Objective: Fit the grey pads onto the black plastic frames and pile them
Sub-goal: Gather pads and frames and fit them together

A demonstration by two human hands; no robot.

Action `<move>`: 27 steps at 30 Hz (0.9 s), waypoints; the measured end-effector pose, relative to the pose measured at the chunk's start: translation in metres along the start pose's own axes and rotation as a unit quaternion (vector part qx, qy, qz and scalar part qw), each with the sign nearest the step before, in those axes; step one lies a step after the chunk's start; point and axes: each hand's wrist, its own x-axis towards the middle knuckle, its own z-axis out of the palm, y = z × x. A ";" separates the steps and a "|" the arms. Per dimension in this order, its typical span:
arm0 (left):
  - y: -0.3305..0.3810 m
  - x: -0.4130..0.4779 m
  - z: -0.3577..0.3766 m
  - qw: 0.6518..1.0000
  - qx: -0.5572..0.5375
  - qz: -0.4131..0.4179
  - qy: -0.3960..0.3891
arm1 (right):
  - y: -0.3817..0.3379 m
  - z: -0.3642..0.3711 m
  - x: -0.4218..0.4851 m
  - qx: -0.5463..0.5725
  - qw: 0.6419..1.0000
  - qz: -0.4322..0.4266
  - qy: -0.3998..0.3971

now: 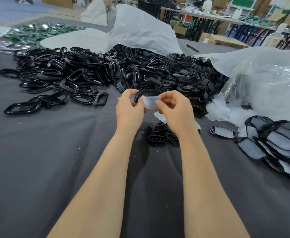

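The black frame [146,93] and the grey pad [150,103] are up in the air over the middle of the table, pad edge against the frame's near side, not seated in it as far as I can see. Under them and towards the person the dark cloth [54,160] lies bare and rumpled, with open room on the left. Just below the wrists sits a small cluster of slotted black pieces [158,134]. Beyond the hands the heap of black frames [82,71] runs right across the table, so the room ends there. On the right, the finished pile [281,143] of padded frames closes that side, with one padded frame lying apart beside it.

A white sack [140,31] lies open at the back, black parts spilling from its mouth into the heap. A clear bag [269,86] on the right lies open too, with loose pads [225,114] tumbling out onto the cloth. A pen [192,48] lies past the sack; green parts [37,32] are spread far left.

The left hand [129,109] has its fingers curled, pinching the frame's left end between thumb and fingertips. The right hand [175,109] is curled likewise, pinching the pad's right end.
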 end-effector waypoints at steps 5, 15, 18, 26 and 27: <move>0.002 -0.004 0.002 0.998 0.041 0.037 -0.031 | 0.004 0.005 -0.001 -0.055 0.995 -0.046 0.071; -0.001 0.002 0.003 0.998 -0.065 0.000 0.009 | 0.007 -0.007 0.000 0.005 1.000 -0.005 -0.016; -0.004 0.006 0.003 0.996 -0.089 -0.014 0.024 | 0.008 -0.014 0.000 0.010 0.998 0.028 -0.057; -0.006 0.005 0.001 0.995 -0.094 -0.011 0.008 | 0.007 -0.017 0.002 0.098 0.994 0.022 -0.034; -0.006 0.004 0.000 0.995 -0.103 -0.015 0.002 | 0.006 -0.019 0.002 0.157 0.987 0.034 -0.025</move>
